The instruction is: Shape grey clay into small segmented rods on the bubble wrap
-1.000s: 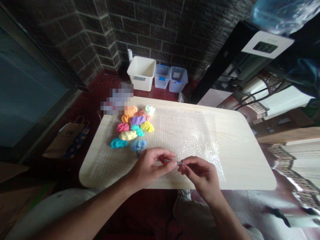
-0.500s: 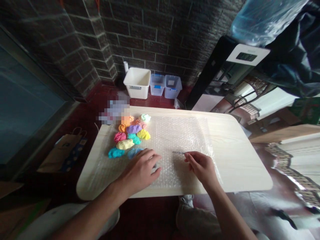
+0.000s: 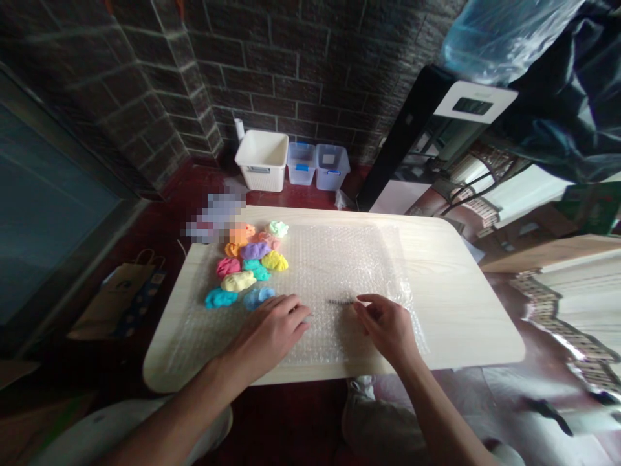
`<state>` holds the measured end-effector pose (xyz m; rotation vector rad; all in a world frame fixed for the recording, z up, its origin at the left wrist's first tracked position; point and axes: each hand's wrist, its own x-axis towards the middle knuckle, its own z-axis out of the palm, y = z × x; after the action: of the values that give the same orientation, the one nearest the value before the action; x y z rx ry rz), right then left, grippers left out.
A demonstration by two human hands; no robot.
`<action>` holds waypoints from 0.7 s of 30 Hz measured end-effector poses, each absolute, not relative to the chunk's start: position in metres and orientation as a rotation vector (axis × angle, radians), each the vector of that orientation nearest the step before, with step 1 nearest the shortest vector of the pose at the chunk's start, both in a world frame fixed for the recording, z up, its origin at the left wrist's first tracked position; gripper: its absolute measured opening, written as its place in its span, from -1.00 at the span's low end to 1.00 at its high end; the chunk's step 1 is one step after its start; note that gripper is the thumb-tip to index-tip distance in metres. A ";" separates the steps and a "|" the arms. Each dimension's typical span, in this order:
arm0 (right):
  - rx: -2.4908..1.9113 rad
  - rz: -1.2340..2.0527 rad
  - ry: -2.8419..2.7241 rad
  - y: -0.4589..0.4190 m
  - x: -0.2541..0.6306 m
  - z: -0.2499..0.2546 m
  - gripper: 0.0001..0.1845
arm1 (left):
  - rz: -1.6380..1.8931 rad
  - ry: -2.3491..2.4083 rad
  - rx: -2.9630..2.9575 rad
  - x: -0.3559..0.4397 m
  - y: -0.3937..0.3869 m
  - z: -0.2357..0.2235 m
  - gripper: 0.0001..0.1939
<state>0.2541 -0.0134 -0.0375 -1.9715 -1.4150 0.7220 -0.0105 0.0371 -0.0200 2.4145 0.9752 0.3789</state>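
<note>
My right hand [image 3: 385, 323] pinches one end of a thin dark strip with notches or beads [image 3: 340, 301], which points left from the fingertips, low over the bubble wrap [image 3: 339, 259]. My left hand [image 3: 279, 323] is palm down on the left, fingers curled and close together; whatever lies under them is hidden. Just beyond its knuckles is a blue soft lump [image 3: 259, 298]. More crumpled lumps, like modelling clay, are bunched at the wrap's left: teal [image 3: 220, 298], pale yellow [image 3: 238, 281], red [image 3: 228, 267], purple [image 3: 255, 251], yellow [image 3: 275, 261] and others.
The light wooden table [image 3: 451, 291] has rounded corners. Beyond its far edge, a white bin [image 3: 262, 165] and two clear boxes [image 3: 332, 169] stand on the floor by a brick wall. A water dispenser [image 3: 402, 142] is at the back right, a paper bag [image 3: 114, 298] at the left.
The right hand and the strip have shifted slightly, and the strip looks more blurred. The left fingers have drawn closer together, hiding a grey thing seen beneath them before.
</note>
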 end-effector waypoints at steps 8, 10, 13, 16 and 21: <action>-1.768 0.865 -1.337 -0.032 0.234 -0.025 -0.62 | 0.577 0.911 2.025 0.001 0.025 -0.018 -0.83; -1.653 1.032 -1.338 -0.036 0.224 -0.022 -0.62 | 0.583 0.922 1.954 0.004 0.020 -0.017 -0.83; -1.450 1.295 -1.314 -0.040 0.213 -0.018 -0.62 | 0.572 0.921 1.849 0.006 0.016 -0.015 -0.81; -1.314 1.390 -1.225 -0.042 0.208 -0.018 -0.65 | 0.545 0.877 1.714 0.005 0.015 -0.012 -0.77; -1.309 1.348 -1.312 -0.040 0.209 -0.015 -0.81 | 0.473 0.782 1.542 0.002 0.019 -0.007 -0.72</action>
<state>0.2093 -0.0404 -0.0150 -1.3092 -1.3119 1.3478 0.0022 0.0191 -0.0066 1.5421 0.7817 0.4730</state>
